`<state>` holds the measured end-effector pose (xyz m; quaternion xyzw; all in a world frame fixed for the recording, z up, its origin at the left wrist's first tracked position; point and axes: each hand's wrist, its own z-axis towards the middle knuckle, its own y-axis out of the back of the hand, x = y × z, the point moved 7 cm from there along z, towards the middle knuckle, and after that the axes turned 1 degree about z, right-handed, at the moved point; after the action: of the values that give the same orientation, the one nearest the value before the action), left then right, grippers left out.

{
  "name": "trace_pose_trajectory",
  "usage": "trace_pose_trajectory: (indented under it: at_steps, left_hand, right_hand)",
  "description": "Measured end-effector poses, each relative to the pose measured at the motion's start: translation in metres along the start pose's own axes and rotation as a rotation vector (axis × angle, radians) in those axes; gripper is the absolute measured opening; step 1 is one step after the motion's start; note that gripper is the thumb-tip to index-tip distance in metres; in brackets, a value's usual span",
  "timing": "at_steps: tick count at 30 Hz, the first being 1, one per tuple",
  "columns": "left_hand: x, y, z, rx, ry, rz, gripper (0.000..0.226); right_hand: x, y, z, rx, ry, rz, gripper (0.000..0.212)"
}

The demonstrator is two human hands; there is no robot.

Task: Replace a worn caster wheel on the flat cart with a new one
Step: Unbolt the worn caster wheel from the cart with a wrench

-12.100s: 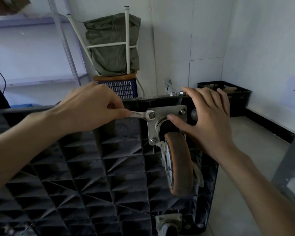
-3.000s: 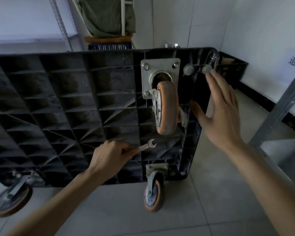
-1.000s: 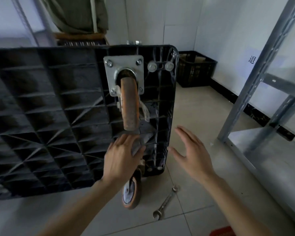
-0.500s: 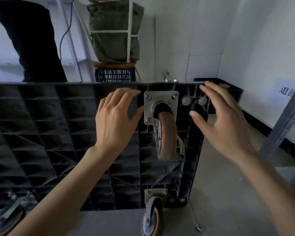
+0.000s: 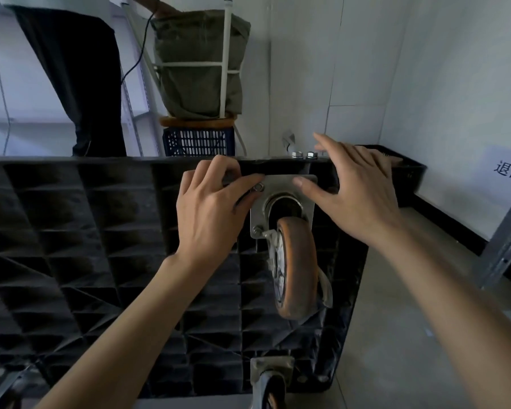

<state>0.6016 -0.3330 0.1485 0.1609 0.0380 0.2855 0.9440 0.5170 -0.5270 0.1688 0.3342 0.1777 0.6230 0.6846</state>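
Flat cart (image 5: pixel 71 231) stands on edge, ribbed underside facing the camera, filling left and centre frame. Worn caster wheel (image 5: pixel 295 267), orange tread, sits right of centre; its long axis runs vertically in the frame, tread hanging down from the mounting plate (image 5: pixel 281 187) at the cart's upper edge. Left hand (image 5: pixel 210 208) lies just left of the plate, thumb and forefinger pinched together at the upper-left bolt (image 5: pixel 258 187), apparently on its nut; nothing else gripped. Right hand (image 5: pixel 357 187) at the plate's upper-right corner, fingers spread and empty, thumb tip on the plate. Left hand nearer the bolt. Judgement: hand-unthreading that fastener comes next; lower-left bolt (image 5: pixel 257 231) still seated.
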Motion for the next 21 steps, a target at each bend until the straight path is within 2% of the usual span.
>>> trace_pose_trajectory:
  at_steps: [4,9,12,16,21]
  left_hand:
    - [-0.0004,-0.0017,-0.0032,-0.042,0.018,-0.035,0.010]
    - [0.0006,-0.0052,-0.0006,-0.033,0.141,-0.083,0.022]
    - [0.0005,-0.0052,-0.0016,0.001,0.131,-0.080,0.027]
    - [0.0006,-0.0025,-0.0046,0.014,0.087,-0.078,0.018]
    - [0.0046,-0.0015,0.0007,0.016,0.143,-0.084,0.023]
  right_hand:
    - [-0.0012,-0.0030,-0.0008,-0.033,-0.005,-0.009,0.072]
    - [-0.0021,-0.0052,-0.0012,-0.043,-0.002,-0.036,0.078]
    - [-0.0023,-0.0054,-0.0011,-0.042,-0.003,-0.047,0.082]
    - [-0.0019,-0.0055,-0.0003,-0.051,-0.008,-0.049,0.082]
    - [-0.0024,-0.0060,-0.0006,-0.056,-0.006,-0.044,0.081]
